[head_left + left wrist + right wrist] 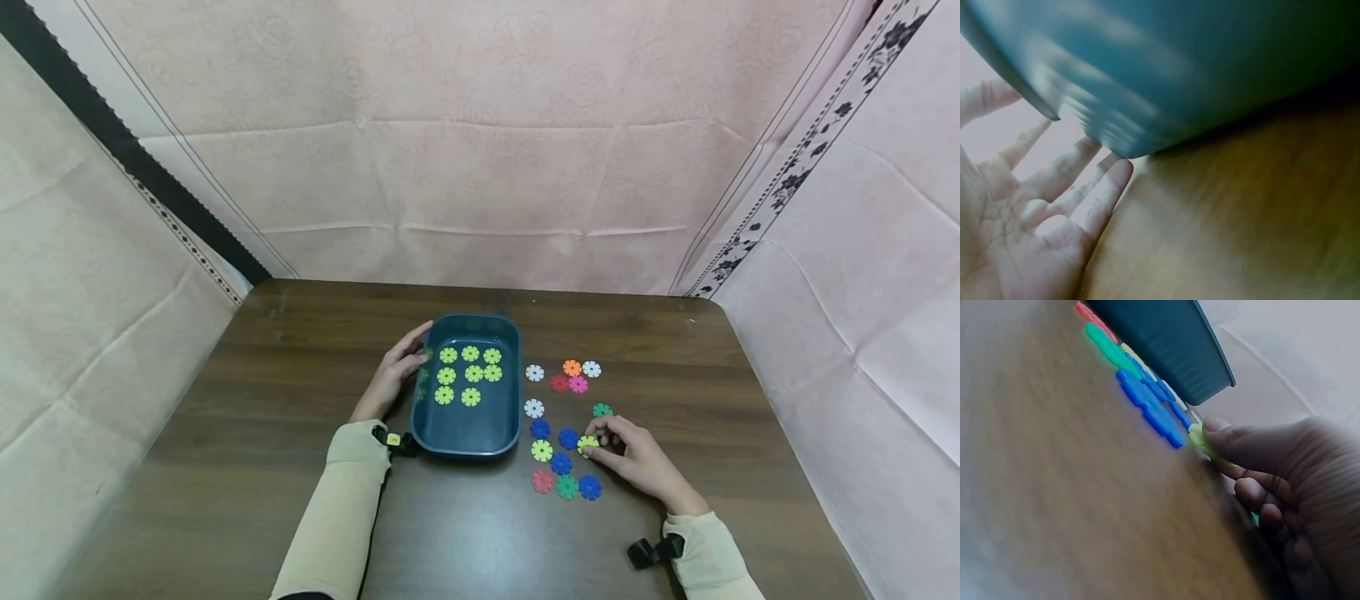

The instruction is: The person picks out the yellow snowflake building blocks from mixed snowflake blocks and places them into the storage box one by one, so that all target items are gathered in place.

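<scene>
A blue-green tray (467,429) stands on the table with several yellow-green notched discs (470,397) lying flat inside it. My left hand (392,375) is at the tray's left side, its fingers nearly straight and touching the outer wall (1166,81). To the right of the tray, my right hand (633,454) pinches a yellow-green notched disc (1196,435) between thumb and fingers, low over the table. Another yellow-green disc (542,451) lies nearby, close to several blue discs (561,463). A green disc (602,410) shows just beyond the right fingers.
Farther back on the right lie white discs (535,372), an orange disc (572,367), a red disc (558,383) and a pink one (577,384). Nearer are a red disc (542,481) and a green one (567,487). Pale cloth (480,192) hangs behind the brown table (300,500).
</scene>
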A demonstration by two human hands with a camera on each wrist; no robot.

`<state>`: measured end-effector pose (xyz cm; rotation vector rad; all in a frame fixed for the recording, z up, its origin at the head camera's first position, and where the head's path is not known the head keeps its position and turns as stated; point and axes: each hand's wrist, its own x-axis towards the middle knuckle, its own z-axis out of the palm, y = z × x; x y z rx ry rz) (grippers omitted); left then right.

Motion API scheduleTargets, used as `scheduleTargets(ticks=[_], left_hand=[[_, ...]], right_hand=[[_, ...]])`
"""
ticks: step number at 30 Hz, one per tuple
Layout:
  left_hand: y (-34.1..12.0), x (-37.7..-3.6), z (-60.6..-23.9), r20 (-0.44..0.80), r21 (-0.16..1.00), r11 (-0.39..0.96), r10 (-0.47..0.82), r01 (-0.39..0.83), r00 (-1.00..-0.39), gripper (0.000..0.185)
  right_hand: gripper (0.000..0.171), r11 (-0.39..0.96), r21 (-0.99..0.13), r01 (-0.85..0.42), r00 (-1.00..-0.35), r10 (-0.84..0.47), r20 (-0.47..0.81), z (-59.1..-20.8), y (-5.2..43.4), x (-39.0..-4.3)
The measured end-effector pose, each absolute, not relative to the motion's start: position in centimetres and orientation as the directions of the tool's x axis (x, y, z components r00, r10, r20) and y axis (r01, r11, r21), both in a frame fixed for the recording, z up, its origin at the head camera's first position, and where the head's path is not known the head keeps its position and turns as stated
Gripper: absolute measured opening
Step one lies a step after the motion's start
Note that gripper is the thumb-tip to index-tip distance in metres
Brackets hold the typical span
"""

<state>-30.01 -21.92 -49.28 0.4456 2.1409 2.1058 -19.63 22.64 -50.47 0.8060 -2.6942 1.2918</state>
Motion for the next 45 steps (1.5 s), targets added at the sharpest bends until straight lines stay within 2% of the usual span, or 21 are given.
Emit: scheduleTargets(ticks=[16, 25, 28, 33, 38, 41, 45], left_hand=[[-22.5, -29.9, -49.3, 0.153, 0.987, 0.007, 0.265, 0.16, -0.952, 0.053], [-22.3, -29.8, -49.1, 0.12, 0.992, 0.013, 0.279, 0.129, -0.953, 0.054], [-22.2, -29.6, -49.1, 0.119, 0.992, 0.007, 0.276, 0.126, -0.954, 0.055], [-22.2, -29.6, -49.1, 0.125, 0.992, -0.001, 0.269, 0.129, -0.955, 0.054], [-22.2, -29.6, -49.2, 0.133, 0.99, 0.004, 0.261, 0.139, -0.956, 0.053], [-22.1, -29.7, -49.3, 0.15, 0.987, 0.006, 0.265, 0.158, -0.952, 0.053], [-22.0, -29.9, -49.5, 0.162, 0.984, 0.024, 0.287, 0.176, -0.944, 0.053]], right_hand=[[0.021, 0.508, -0.714, -0.481, -0.857, -0.442, 0.264, -50.4, 22.2, -20.0], [0.02, 0.431, -0.758, -0.49, -0.845, -0.448, 0.291, -49.3, 21.8, -20.3], [0.018, 0.408, -0.752, -0.518, -0.812, -0.51, 0.282, -47.6, 20.9, -21.3], [0.013, 0.344, -0.731, -0.589, -0.72, -0.634, 0.281, -43.6, 17.5, -23.7], [0.011, 0.281, -0.676, -0.681, -0.571, -0.782, 0.251, -40.4, 12.4, -26.6], [0.013, 0.306, -0.594, -0.744, -0.498, -0.847, 0.188, -39.8, 9.7, -28.5], [0.013, 0.41, -0.482, -0.774, -0.465, -0.885, -0.005, -40.1, 7.4, -30.4]])
